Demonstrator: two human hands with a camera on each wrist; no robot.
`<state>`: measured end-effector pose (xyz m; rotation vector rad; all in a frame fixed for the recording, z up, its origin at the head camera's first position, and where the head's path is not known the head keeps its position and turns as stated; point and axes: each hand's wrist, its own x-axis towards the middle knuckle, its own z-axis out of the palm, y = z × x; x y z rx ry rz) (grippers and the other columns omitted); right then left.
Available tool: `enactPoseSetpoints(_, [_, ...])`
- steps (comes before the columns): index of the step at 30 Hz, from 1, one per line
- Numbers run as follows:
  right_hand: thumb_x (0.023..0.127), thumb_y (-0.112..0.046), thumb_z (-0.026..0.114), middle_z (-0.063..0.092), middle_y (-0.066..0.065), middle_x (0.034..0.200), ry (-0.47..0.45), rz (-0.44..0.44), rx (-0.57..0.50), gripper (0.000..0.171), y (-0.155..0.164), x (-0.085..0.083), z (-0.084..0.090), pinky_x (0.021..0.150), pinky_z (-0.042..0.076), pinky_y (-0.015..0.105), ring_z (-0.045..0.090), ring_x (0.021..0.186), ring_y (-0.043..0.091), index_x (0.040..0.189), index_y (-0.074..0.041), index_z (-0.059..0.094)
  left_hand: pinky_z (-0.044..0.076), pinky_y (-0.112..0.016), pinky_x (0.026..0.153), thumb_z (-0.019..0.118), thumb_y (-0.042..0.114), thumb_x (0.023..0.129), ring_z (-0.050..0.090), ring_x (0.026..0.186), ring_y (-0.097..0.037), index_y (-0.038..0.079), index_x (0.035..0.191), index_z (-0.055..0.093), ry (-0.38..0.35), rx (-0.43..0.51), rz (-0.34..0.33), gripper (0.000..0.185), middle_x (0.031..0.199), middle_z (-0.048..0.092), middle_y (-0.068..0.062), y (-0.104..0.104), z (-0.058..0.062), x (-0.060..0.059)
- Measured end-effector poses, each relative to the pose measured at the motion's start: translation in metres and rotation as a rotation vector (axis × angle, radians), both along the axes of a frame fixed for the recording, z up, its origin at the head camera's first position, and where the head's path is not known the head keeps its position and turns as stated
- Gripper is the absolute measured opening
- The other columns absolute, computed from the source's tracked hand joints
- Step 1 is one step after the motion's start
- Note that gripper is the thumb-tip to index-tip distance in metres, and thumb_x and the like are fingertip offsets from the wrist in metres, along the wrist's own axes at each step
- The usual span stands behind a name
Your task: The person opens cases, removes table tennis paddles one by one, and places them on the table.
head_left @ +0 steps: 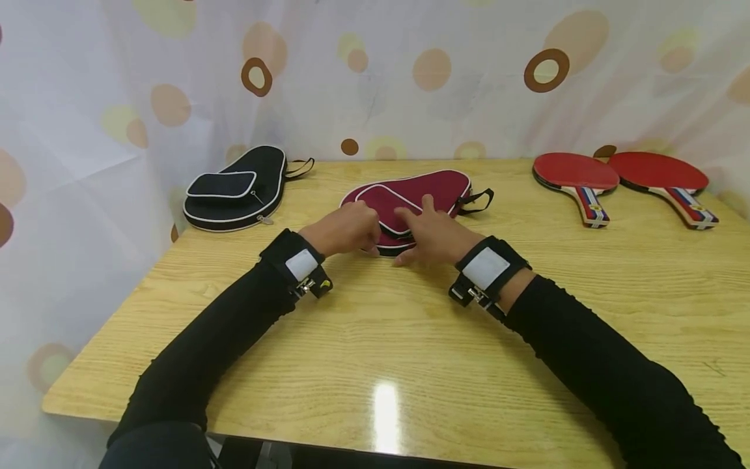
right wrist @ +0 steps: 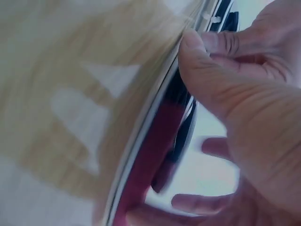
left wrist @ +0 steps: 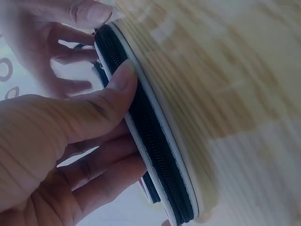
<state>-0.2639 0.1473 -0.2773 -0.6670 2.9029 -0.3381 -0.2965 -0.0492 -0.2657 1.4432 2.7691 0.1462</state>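
Observation:
A maroon table tennis bat case (head_left: 436,187) with white piping and a black zip side lies flat before me. My left hand (head_left: 348,228) grips its near left edge; in the left wrist view the thumb (left wrist: 106,103) presses on the zip band (left wrist: 153,141) while the fingers bend over the upper side. Over the right part of the near edge is my right hand (head_left: 436,234), fingers spread. Its thumb (right wrist: 202,70) touches the edge close to the left hand (right wrist: 263,47) in the right wrist view, with the other fingers apart above the case.
A black bat case (head_left: 266,172) with a front pocket lies at the back left of the wooden table (head_left: 351,358). Two red bats (head_left: 577,170) lie side by side at the back right. A spotted cloth (head_left: 375,78) hangs behind the table.

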Motion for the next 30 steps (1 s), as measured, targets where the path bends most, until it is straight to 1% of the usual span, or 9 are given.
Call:
enactPoseSetpoints(4, [0.091,-0.050,0.072,0.041,0.033,0.143,-0.033,0.021,0.041,0.083,0.002,-0.001,0.002,0.106,0.038,0.061,0.041,0.129,0.053,0.153,-0.004,0.041,0.040,-0.025,0.060,0.083,0.015,0.085,0.047,0.061,-0.012,0.005,0.077,0.081,0.003,-0.003,-0.004,0.013,0.064,0.069,-0.002,0.006,0.003,0.002])
enactPoseSetpoints(12, [0.094,-0.045,0.070,0.054,0.028,0.141,-0.016,0.055,0.044,0.073,0.008,-0.006,0.006,0.113,0.032,0.060,0.032,0.144,0.048,0.149,-0.004,0.046,0.041,-0.023,0.060,0.082,0.016,0.086,0.051,0.062,-0.014,0.004,0.083,0.082,-0.003,0.002,0.013,0.012,0.071,0.073,-0.005,0.014,0.006,0.005])
enactPoseSetpoints(14, [0.093,-0.046,0.071,0.057,0.030,0.137,-0.006,0.062,0.056,0.074,0.009,-0.008,0.007,0.108,0.039,0.057,0.044,0.136,0.047,0.149,-0.005,0.046,0.041,-0.023,0.060,0.081,0.017,0.087,0.051,0.062,-0.014,0.004,0.084,0.082,-0.003,0.003,0.018,0.013,0.072,0.074,-0.005,0.015,0.006,0.006])
enactPoseSetpoints(17, [0.091,-0.046,0.073,0.062,0.030,0.119,0.002,0.075,0.069,0.074,0.011,-0.010,0.009,0.090,0.051,0.045,0.059,0.107,0.038,0.149,-0.007,0.046,0.042,-0.024,0.060,0.081,0.018,0.087,0.052,0.062,-0.013,0.005,0.085,0.082,-0.006,0.012,0.022,0.014,0.073,0.074,-0.005,0.016,0.005,0.006])
enactPoseSetpoints(20, [0.090,-0.045,0.074,0.060,0.021,0.094,-0.023,0.082,0.067,0.074,0.012,-0.012,0.010,0.070,0.043,0.033,0.050,0.079,0.023,0.149,-0.008,0.046,0.044,-0.025,0.062,0.081,0.020,0.086,0.054,0.065,-0.014,0.005,0.087,0.082,-0.001,0.016,0.016,0.016,0.075,0.075,-0.005,0.015,0.004,0.006])
enactPoseSetpoints(23, [0.090,-0.044,0.074,0.056,0.017,0.080,-0.047,0.096,0.068,0.074,0.012,-0.014,0.009,0.065,0.035,0.031,0.040,0.071,0.018,0.149,-0.008,0.046,0.047,-0.027,0.066,0.082,0.021,0.086,0.057,0.069,-0.014,0.005,0.089,0.082,-0.013,0.027,0.003,0.017,0.079,0.075,-0.005,0.012,0.001,0.005])
enactPoseSetpoints(25, [0.091,-0.043,0.074,0.060,0.020,0.084,-0.046,0.113,0.076,0.073,0.011,-0.014,0.009,0.071,0.041,0.033,0.051,0.080,0.022,0.148,-0.007,0.047,0.048,-0.027,0.067,0.082,0.021,0.085,0.057,0.072,-0.014,0.005,0.089,0.082,-0.031,0.040,-0.002,0.016,0.081,0.073,-0.004,0.008,-0.001,0.004])
enactPoseSetpoints(27, [0.091,-0.043,0.073,0.065,0.026,0.100,-0.046,0.124,0.084,0.073,0.011,-0.014,0.009,0.084,0.047,0.038,0.059,0.099,0.030,0.148,-0.006,0.047,0.048,-0.028,0.068,0.084,0.022,0.084,0.056,0.075,-0.015,0.006,0.087,0.081,-0.045,0.053,0.012,0.017,0.083,0.070,-0.004,0.004,-0.002,0.003])
enactPoseSetpoints(30, [0.092,-0.043,0.072,0.062,0.029,0.125,-0.046,0.133,0.104,0.072,0.010,-0.015,0.009,0.101,0.044,0.047,0.052,0.125,0.040,0.148,-0.006,0.047,0.050,-0.031,0.074,0.088,0.027,0.080,0.057,0.084,-0.018,0.005,0.092,0.077,-0.036,0.068,0.059,0.027,0.093,0.066,-0.006,-0.002,-0.002,0.000])
